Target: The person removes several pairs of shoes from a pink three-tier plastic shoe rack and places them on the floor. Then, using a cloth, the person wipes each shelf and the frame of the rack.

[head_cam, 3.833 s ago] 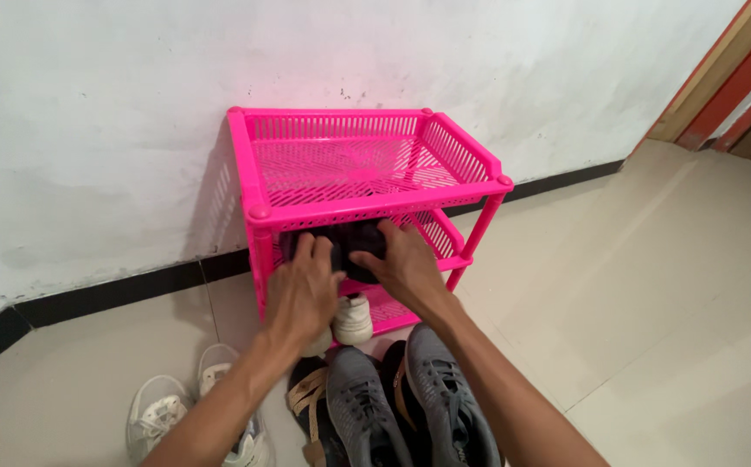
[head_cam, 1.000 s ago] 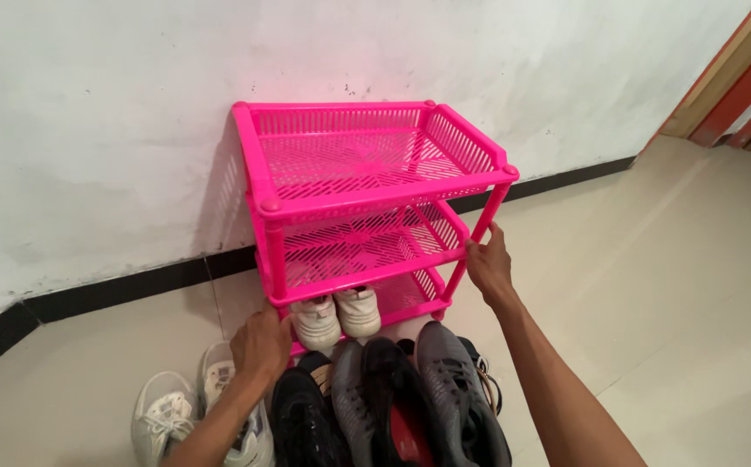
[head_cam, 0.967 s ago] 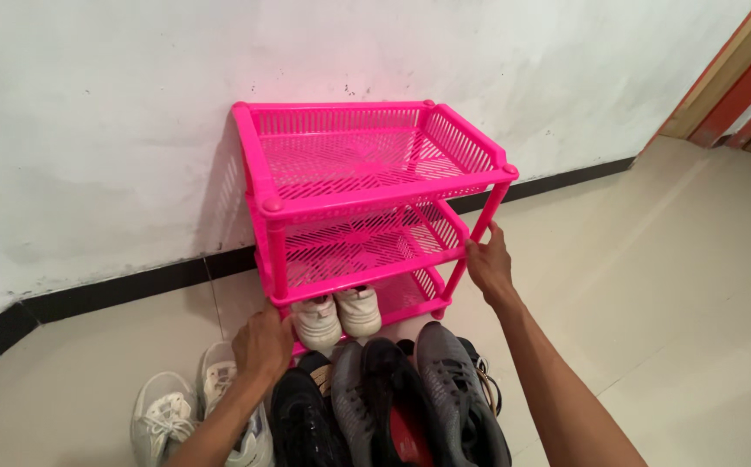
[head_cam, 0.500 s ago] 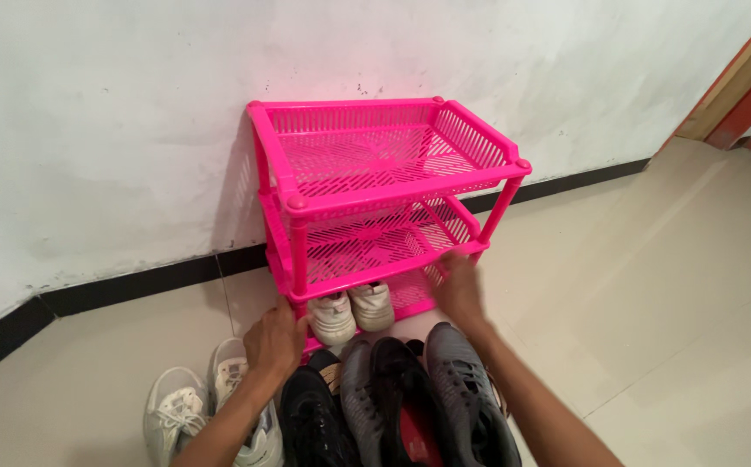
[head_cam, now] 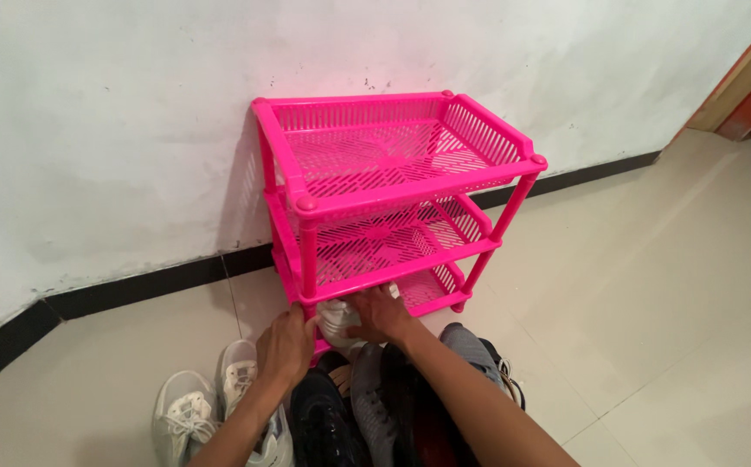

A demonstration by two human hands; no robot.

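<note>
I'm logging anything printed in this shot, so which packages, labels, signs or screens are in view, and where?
None can be made out: no package, sign or screen shows.
In view are only the pink shelf rack against the white wall and shoes on the floor.
Any marks on the small white shoes under the hands are too small to tell.

A hot-pink slatted rack [head_cam: 393,173] stands at twelve o'clock (white wall [head_cam: 116,130], black skirting [head_cam: 133,285]); white sneakers [head_cam: 211,411] at seven.
</note>
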